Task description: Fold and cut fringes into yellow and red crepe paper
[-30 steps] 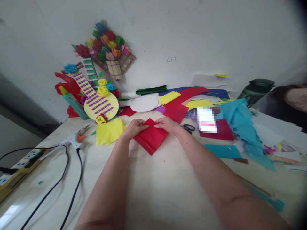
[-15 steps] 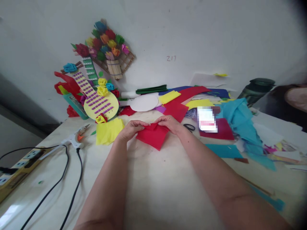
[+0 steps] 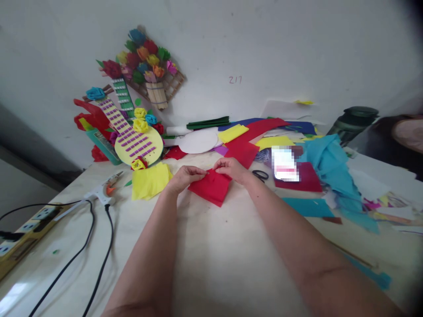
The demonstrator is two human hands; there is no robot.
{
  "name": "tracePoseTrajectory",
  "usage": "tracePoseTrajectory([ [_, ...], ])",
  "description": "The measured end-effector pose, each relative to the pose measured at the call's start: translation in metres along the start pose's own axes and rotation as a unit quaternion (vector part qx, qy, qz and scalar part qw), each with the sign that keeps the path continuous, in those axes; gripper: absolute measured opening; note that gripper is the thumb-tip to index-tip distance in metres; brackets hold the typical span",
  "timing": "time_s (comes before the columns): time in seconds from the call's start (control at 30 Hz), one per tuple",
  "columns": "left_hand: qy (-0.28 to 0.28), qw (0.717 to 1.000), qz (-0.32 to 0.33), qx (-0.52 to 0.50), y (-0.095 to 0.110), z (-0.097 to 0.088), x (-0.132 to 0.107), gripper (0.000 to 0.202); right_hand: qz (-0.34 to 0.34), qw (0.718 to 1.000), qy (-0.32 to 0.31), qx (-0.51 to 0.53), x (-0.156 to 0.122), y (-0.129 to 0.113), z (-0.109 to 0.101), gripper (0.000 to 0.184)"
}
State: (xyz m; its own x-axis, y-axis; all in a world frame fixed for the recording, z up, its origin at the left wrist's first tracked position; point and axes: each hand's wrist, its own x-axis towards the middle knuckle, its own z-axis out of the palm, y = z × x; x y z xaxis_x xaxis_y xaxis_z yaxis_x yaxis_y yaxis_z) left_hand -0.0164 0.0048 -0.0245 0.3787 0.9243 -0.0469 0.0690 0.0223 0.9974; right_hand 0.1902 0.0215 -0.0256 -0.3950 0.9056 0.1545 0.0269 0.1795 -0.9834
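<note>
Left hand (image 3: 184,176): fingers curled, tips pinching the far edge of the red paper (image 3: 211,190). Right hand (image 3: 231,169): same attitude, pinching that edge just beside the left, fingertips almost meeting. The two-point hold at one edge appears meant to keep the folded layers lined up, with the near part of the sheet resting flat on the table (image 3: 214,259) for support.

Location of the red paper: centre of the table, directly ahead of the person, one corner pointing toward them.

Surroundings:
- Yellow paper (image 3: 150,181) lies just beside the left hand, apart from the red sheet.
- Scissors (image 3: 261,175) lie near the right wrist, untouched.
- Glue gun (image 3: 105,190) and its cable (image 3: 99,264) run off to the left, toward a power strip (image 3: 29,220).
- A paper guitar (image 3: 137,147) leans at the wall; loose coloured sheets, including blue paper (image 3: 330,169), crowd the far and right side.
- Another person (image 3: 408,134) shows at the right edge, well apart.

Obstructions: nothing lies on the red paper or between the hands. The scissors and the yellow paper are the nearest items.
</note>
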Motion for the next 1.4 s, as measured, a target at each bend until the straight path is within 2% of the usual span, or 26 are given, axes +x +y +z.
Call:
tracePoseTrajectory([
  [0.2, -0.015, 1.0, -0.002, -0.004, 0.005, 0.001, -0.001, 0.051, 0.003, 0.999, 0.011, -0.038, 0.004, 0.01, 0.0, 0.025],
  [0.43, 0.012, 0.994, -0.042, 0.105, 0.011, 0.008, -0.002, 0.035, -0.017, 0.998, -0.041, -0.041, 0.007, 0.012, 0.007, 0.027],
  [0.5, 0.037, 0.994, -0.048, 0.095, 0.011, 0.008, -0.001, 0.032, -0.018, 0.999, -0.014, -0.022, 0.006, 0.01, 0.008, 0.03],
  [0.6, 0.101, 0.994, -0.012, 0.038, 0.009, 0.006, 0.002, 0.03, 0.004, 0.995, 0.066, 0.073, 0.004, 0.005, 0.006, 0.033],
  [0.67, 0.138, 0.99, 0.025, 0.0, 0.007, 0.003, 0.004, 0.03, 0.04, 0.988, 0.072, 0.134, 0.003, 0.003, 0.003, 0.04],
  [0.73, 0.155, 0.986, 0.049, -0.028, 0.004, 0.001, 0.006, 0.03, 0.069, 0.985, 0.054, 0.148, 0.002, 0.001, 0.001, 0.043],
  [0.97, 0.145, 0.987, 0.037, -0.064, 0.001, 0.008, 0.011, 0.031, 0.04, 0.992, 0.083, 0.09, 0.002, 0.0, 0.013, 0.032],
  [1.07, 0.135, 0.989, 0.025, -0.061, 0.002, 0.012, 0.01, 0.033, 0.072, 0.987, 0.115, 0.087, 0.005, 0.001, 0.015, 0.031],
  [1.17, 0.122, 0.99, 0.028, -0.06, 0.002, 0.014, 0.01, 0.035, 0.109, 0.982, 0.109, 0.111, 0.006, 0.002, 0.013, 0.032],
  [1.27, 0.115, 0.991, 0.031, -0.062, 0.0, 0.015, 0.011, 0.035, 0.126, 0.977, 0.098, 0.139, 0.007, 0.004, 0.011, 0.035],
  [1.4, 0.114, 0.991, 0.058, -0.049, 0.001, 0.021, 0.012, 0.039, 0.135, 0.975, 0.124, 0.124, 0.009, 0.012, 0.01, 0.035],
])
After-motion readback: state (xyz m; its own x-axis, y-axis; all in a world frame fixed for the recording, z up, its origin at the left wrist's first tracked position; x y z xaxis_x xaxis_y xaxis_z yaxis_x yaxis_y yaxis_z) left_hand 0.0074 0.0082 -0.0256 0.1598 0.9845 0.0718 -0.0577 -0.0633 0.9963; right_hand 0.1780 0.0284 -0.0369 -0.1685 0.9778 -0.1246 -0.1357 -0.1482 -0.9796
